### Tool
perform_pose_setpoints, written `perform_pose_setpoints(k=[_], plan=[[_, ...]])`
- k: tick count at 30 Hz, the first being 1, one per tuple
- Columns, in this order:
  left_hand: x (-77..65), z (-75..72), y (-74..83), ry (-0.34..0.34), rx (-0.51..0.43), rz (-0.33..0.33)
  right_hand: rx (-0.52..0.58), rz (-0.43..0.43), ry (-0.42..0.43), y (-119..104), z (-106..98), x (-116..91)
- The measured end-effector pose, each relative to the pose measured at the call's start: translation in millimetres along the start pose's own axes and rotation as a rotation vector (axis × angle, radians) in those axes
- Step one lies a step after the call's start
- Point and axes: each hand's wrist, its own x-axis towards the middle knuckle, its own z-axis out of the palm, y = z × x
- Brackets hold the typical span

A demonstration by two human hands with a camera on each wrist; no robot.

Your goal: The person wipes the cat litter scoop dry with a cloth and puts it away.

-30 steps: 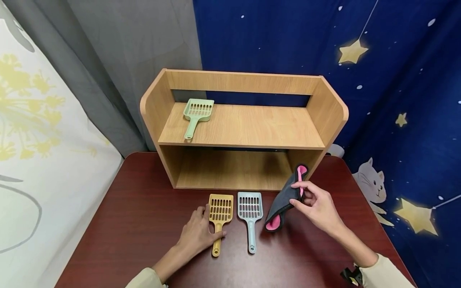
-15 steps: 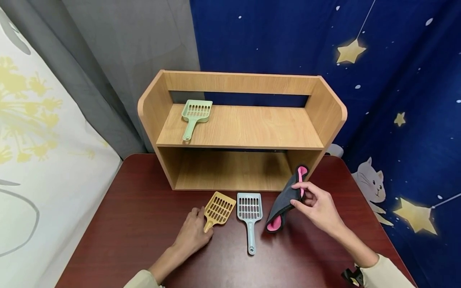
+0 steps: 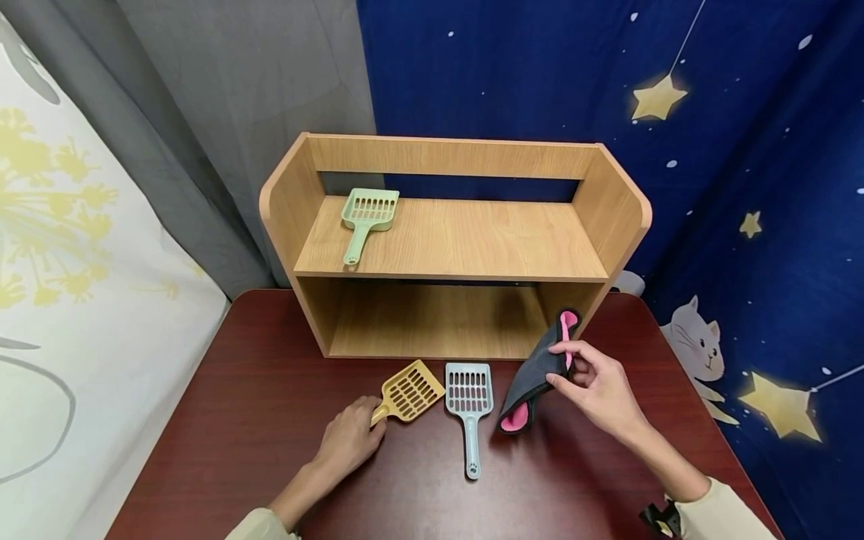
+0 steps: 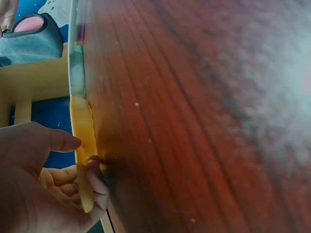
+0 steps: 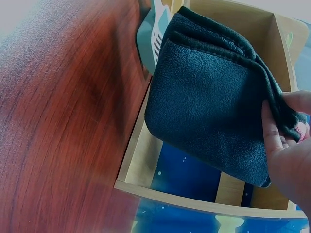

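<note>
The hands are well apart, each closed on its own thing. The left hand [image 3: 347, 437] grips the yellow scoop [image 3: 412, 391] by its handle, just in front of the wooden rack [image 3: 452, 244]. In the left wrist view the thumb lies along one face and a finger curls round the other, probably because the slim handle suits such a hold and leaves the slotted head free. The scoop slants, its head pointing away and towards the blue scoop [image 3: 469, 394]; whether that head touches the surface [image 3: 270, 427] I cannot tell.

The right hand [image 3: 597, 386] pinches a folded grey cloth [image 3: 533, 379] at one edge, thumb on one side and fingers on the other. Pinched there, the limp fabric hangs in a bent flap and its pink side shows at both ends. A shadow under it suggests that it is held up, at least in part, near the rack's right side.

The blue scoop lies between the hands with its handle towards the person, which seems to put the handle within easy reach. The green scoop [image 3: 370, 214] rests on the upper shelf at the left, handle forward too, and that placing appears to leave the boards to its right open
</note>
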Motion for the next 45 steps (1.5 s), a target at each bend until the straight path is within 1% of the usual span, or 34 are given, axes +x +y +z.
perform_pose_setpoints(k=[6,10,13,17,20,23,26,30,34,36,39,42,45], plan=[[0.8,1.5,-5.0,0.001,-0.043,0.020,0.001,-0.004,0.026,0,0,-1],[1.3,-2.1,-8.5,0.020,-0.043,0.037,0.005,-0.010,0.055,-2,1,0],[2.7,-9.3,-9.8,0.048,-0.039,0.050,-0.018,-0.015,0.080,-4,1,1],[7.9,-23.7,-7.4,0.087,-0.032,0.095,-0.046,-0.015,0.104,-7,1,3],[13.2,-34.3,-3.5,0.087,-0.035,0.134,-0.041,-0.015,0.101,-9,1,5],[18.6,-43.4,1.6,0.062,-0.049,0.170,-0.045,-0.031,0.085,-8,1,6],[24.9,-51.4,8.1,0.035,-0.065,0.226,-0.066,-0.066,0.069,-9,1,10],[34.0,-62.2,18.9,-0.008,-0.087,0.328,-0.089,-0.155,0.030,-13,-1,17],[44.3,-70.5,31.6,-0.045,-0.074,0.414,-0.123,-0.237,-0.026,-11,-3,27],[49.1,-73.9,38.5,-0.058,-0.065,0.459,-0.148,-0.262,-0.049,-11,-4,32],[55.6,-78.4,49.1,-0.088,-0.064,0.533,-0.163,-0.270,-0.079,-11,-4,39],[60.7,-82.2,58.4,-0.142,-0.085,0.604,-0.159,-0.255,-0.127,-11,-4,45],[65.0,-84.2,66.2,-0.207,-0.117,0.661,-0.122,-0.238,-0.180,-10,-2,51]])
